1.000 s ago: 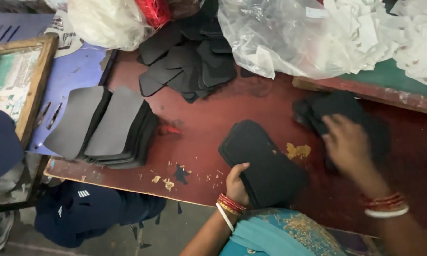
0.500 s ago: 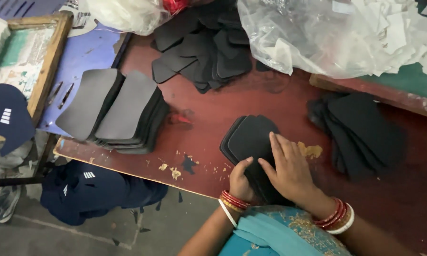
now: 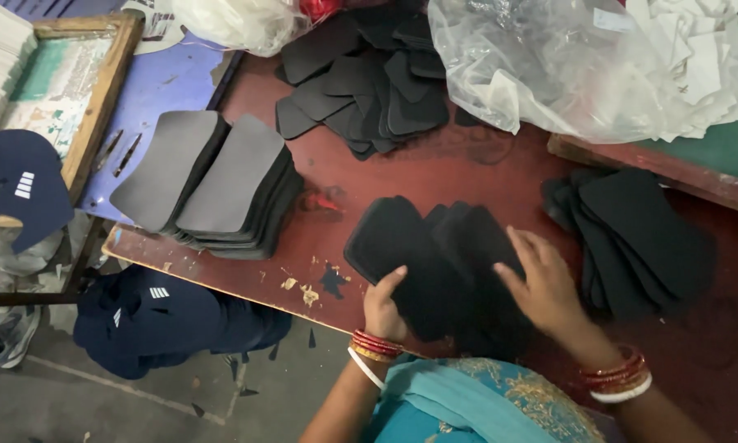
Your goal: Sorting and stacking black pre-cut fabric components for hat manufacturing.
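Note:
A small stack of black padded fabric pieces point(image 3: 410, 246) lies fanned out on the dark red table point(image 3: 484, 172) near its front edge. My left hand point(image 3: 383, 305) grips the stack's near left edge, thumb on top. My right hand point(image 3: 543, 287) rests flat on the right part of the stack, fingers spread. To the right lies another pile of black pieces point(image 3: 640, 242), apart from both hands.
Two stacks of grey pieces point(image 3: 213, 184) sit at the table's left end. More black pieces point(image 3: 369, 78) are heaped at the back beside a clear plastic bag point(image 3: 566, 66). A wooden screen frame point(image 3: 66, 90) stands left; dark blue cloth point(image 3: 164, 316) lies on the floor.
My right hand came from the right-hand pile to the stack in front of me. The stack has spread into a fan under both hands.

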